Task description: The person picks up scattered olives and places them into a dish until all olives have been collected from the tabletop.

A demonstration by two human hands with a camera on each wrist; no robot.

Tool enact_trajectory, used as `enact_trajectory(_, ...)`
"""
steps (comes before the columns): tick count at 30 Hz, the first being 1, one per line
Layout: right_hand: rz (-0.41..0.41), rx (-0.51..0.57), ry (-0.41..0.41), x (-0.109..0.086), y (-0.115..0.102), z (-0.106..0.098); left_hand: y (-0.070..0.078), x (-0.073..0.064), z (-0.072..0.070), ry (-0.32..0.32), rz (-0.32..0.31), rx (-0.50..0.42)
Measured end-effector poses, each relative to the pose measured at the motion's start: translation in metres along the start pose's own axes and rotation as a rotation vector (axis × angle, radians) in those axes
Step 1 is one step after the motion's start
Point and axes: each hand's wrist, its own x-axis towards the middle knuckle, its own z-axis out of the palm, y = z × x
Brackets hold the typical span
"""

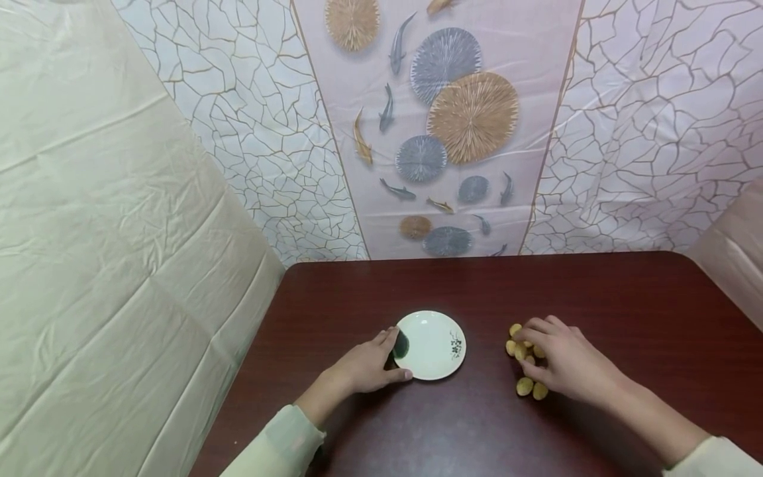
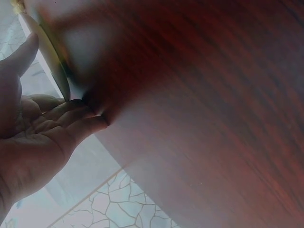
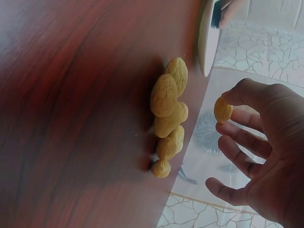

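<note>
On the table lies a round white plate with a dark green patch at its left edge and a dark floral print at its right. My left hand holds the plate's left rim, fingers along the side and thumb at the near edge. To the right is a cluster of wrinkled yellow-brown walnuts; the right wrist view shows several walnuts close together. My right hand is over this cluster and pinches one walnut between thumb and fingertips, the other fingers spread.
The dark red-brown wooden table has rounded far corners. Behind it hangs a patterned cloth with fish and round leaf shapes. Pale draped fabric borders the left side.
</note>
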Motion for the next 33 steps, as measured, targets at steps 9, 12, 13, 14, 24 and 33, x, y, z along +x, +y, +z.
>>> enact_trajectory(9,0.045,0.039,-0.052,0.010,-0.010,0.004,-0.001,0.000,0.000,0.002,-0.003,-0.004)
enact_trajectory(12,0.059,0.040,-0.068,0.012,-0.013,0.005,-0.001,0.000,0.000,0.003,-0.003,-0.007)
enact_trajectory(13,0.061,0.040,-0.070,0.013,-0.014,0.006,-0.001,0.000,0.001,0.004,-0.003,-0.008)
enact_trajectory(14,0.061,0.041,-0.071,0.013,-0.015,0.006,-0.001,0.000,0.001,0.004,-0.003,-0.008)
enact_trajectory(24,0.057,0.060,-0.082,0.021,-0.024,0.010,-0.001,-0.001,0.001,0.006,-0.003,-0.015)
enact_trajectory(33,0.061,0.076,-0.090,0.029,-0.032,0.014,-0.002,0.000,0.002,0.007,-0.001,-0.019)
